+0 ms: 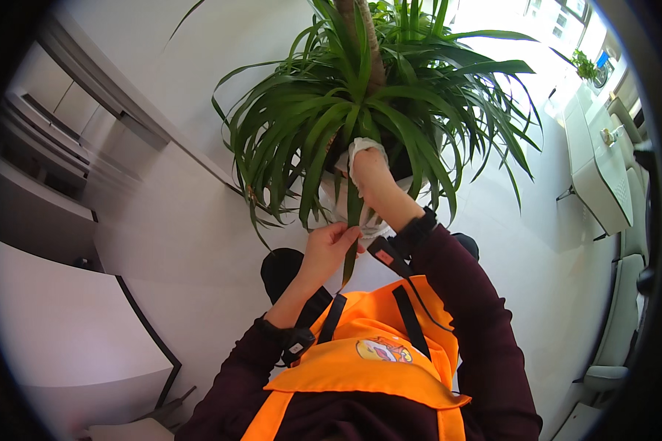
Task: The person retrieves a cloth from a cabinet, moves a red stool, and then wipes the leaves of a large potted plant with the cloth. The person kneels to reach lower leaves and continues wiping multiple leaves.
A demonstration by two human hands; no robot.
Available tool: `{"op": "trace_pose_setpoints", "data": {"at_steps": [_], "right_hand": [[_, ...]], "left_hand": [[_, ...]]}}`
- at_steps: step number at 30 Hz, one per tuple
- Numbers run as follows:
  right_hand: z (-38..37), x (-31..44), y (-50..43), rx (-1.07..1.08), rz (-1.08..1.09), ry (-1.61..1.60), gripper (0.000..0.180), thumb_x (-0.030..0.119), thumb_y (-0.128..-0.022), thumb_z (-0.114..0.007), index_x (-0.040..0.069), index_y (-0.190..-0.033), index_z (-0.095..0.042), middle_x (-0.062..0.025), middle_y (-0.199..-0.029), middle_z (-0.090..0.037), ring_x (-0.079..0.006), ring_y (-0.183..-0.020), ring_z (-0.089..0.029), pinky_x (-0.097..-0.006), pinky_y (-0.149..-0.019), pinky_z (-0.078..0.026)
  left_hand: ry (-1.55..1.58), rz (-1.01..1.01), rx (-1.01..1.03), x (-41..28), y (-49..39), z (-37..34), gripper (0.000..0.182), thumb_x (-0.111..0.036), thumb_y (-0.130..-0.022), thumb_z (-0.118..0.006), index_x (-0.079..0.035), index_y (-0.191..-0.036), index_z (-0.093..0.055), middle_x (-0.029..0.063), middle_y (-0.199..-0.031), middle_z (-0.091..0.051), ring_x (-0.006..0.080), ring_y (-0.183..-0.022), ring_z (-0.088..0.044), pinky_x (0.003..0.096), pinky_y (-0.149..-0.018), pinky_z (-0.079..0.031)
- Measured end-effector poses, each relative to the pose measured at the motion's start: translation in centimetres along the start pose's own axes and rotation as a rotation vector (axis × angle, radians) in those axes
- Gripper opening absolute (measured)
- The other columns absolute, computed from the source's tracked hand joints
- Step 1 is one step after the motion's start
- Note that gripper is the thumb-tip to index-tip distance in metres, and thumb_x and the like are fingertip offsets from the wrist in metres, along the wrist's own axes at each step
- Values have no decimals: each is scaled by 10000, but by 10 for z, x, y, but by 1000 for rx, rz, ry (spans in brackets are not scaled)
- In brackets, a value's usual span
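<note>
A large potted plant with long strap-like green leaves and a thick woody trunk stands before me. My left hand pinches the lower part of one long hanging leaf between thumb and fingers. Higher on the same leaf, near the plant's base, is my right hand, with a crumpled white cloth or tissue around its fingers; the fingertips are hidden. Behind the leaves shows the white pot, partly covered. I wear an orange apron and a black strap with a device on each wrist.
A glossy white table with a small item on it stands at the right, beside pale upholstered chairs. At the left are a white cabinet or counter with a dark edge and a door frame. Bright windows lie at the upper right.
</note>
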State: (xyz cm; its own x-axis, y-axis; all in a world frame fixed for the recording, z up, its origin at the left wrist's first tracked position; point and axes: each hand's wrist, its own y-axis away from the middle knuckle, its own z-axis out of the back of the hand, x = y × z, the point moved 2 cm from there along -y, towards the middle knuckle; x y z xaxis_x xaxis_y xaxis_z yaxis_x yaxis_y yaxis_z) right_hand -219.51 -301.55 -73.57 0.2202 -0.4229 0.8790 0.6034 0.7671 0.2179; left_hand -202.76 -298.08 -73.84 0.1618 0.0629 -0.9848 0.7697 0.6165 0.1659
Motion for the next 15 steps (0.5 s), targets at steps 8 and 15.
{"op": "trace_pose_setpoints", "data": {"at_steps": [8,15], "right_hand": [[1,-9,-81,-44,163,1028,290,129,-690,-676,100,-975,-628,-65,-1042,-618,-205,-969,-597,-318,-746,-483],[-9,-29,-107,-52,-282,-493,257,274,-923,-395,88,-978,-562,-79,-839,-603,-221,-661,-566,-351,-557,-443]], "left_hand": [[-51,9,73,0,1,-2,215,-149,-914,-517,50,-888,-595,83,-743,-649,116,-659,-620,217,-615,-474],[-2,17,105,-5,11,-4,190,-129,-909,-520,45,-915,-596,86,-731,-637,130,-656,-616,229,-631,-476]]}}
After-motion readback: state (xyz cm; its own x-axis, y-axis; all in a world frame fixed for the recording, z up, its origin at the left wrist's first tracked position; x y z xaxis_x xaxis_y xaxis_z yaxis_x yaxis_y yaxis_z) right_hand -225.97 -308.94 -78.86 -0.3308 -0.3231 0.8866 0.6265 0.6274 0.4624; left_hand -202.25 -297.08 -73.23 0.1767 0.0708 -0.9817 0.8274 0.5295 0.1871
